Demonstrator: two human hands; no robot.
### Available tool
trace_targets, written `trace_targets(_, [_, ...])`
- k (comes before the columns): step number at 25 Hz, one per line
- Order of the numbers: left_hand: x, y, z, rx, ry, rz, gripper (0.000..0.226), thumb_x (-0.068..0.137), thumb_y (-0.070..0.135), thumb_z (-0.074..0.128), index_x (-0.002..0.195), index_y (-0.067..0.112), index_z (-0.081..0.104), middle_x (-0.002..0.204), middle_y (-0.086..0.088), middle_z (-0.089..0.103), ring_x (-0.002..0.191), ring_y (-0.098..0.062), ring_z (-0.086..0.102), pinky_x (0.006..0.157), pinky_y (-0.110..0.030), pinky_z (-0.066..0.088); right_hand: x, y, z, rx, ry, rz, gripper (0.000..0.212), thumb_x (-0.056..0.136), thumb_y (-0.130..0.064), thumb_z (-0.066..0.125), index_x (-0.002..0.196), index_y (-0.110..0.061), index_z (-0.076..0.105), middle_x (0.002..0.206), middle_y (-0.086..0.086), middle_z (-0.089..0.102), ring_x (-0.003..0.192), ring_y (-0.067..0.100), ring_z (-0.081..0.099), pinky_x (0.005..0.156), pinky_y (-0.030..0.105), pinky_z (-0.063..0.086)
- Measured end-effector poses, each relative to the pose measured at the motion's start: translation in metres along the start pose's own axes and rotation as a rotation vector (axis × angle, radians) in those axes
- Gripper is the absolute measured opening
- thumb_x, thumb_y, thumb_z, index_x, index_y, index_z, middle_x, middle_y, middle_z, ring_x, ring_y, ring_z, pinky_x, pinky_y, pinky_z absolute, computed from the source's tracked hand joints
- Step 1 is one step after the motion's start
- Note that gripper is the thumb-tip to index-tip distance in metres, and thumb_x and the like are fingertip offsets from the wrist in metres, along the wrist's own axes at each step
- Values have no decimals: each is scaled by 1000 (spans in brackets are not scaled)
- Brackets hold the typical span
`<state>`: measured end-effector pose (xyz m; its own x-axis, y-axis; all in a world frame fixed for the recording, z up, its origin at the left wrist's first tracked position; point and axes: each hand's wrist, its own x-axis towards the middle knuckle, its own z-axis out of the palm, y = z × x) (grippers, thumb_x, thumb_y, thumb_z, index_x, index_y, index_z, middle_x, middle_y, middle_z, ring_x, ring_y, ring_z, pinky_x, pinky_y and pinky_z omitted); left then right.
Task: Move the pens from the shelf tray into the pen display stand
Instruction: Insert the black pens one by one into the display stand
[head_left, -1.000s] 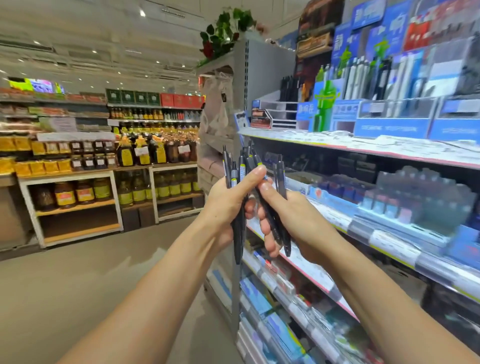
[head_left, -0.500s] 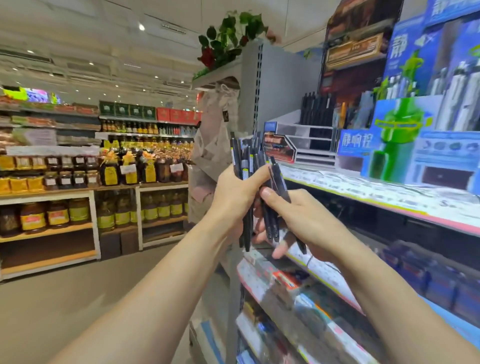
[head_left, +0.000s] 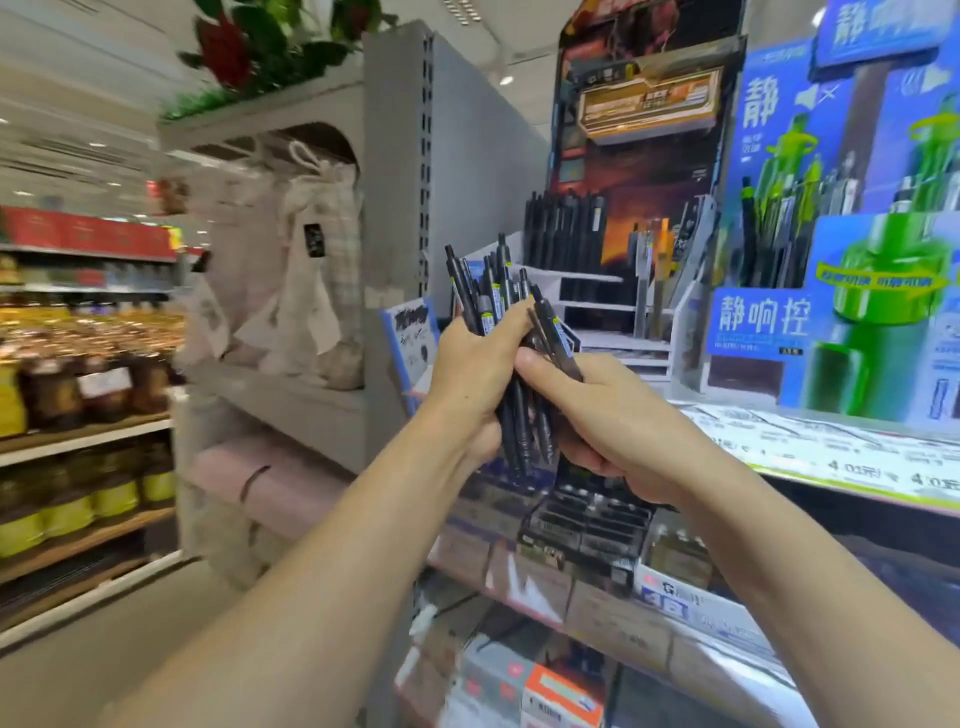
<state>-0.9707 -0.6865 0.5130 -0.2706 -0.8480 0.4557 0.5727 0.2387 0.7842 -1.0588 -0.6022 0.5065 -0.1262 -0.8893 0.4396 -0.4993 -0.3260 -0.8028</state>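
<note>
Left hand (head_left: 480, 374) curled round a bundle of black pens (head_left: 498, 312), held upright in front of the shelf (head_left: 841, 457). Right hand (head_left: 613, 426) pinching one pen (head_left: 558, 343) from the bundle between thumb and fingers. Just behind, white pen display stand (head_left: 602, 322), its upper tier already holding black pens.

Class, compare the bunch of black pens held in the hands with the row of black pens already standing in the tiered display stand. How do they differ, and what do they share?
The held pens fan out at mixed angles; the stand's pens stand upright, side by side. The held pens are gripped by the left hand and right hand, in front of the shelf; the stand's pens sit in the display stand, untouched. Both sets look dark and slim.
</note>
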Motion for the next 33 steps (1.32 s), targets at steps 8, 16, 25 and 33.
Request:
trace_targets(8, [85, 24, 1, -122, -149, -58, 36, 80, 22, 79, 101, -1, 61, 56, -6, 63, 43, -21, 61, 47, -31, 52, 45, -28, -2, 108, -47, 28, 34, 101, -50, 52, 93, -17, 53, 61, -6, 43, 47, 8, 28, 40, 19, 18])
trace_targets(16, [117, 44, 5, -130, -187, 45, 17, 85, 20, 76, 72, 11, 70, 61, -2, 69, 54, -16, 67, 53, -26, 54, 82, -44, -45, 172, 136, 20, 32, 107, -28, 42, 108, -8, 66, 72, -1, 45, 51, 7, 39, 43, 19, 24])
trace_targets(25, [126, 65, 1, 48, -260, 43, 13, 84, 24, 78, 86, 13, 72, 70, 2, 76, 55, -6, 68, 44, -19, 49, 126, -62, -66, 49, 403, -88, 19, 101, -26, 61, 106, -11, 71, 85, 9, 51, 72, 18, 44, 71, 28, 36])
trace_targets(33, [136, 76, -9, 170, -262, 75, 14, 84, 25, 78, 93, 17, 72, 57, 7, 71, 53, -6, 69, 46, -20, 52, 174, -64, -70, -305, 608, -113, 24, 94, -13, 70, 115, -4, 65, 93, 12, 69, 67, 17, 65, 60, 25, 60])
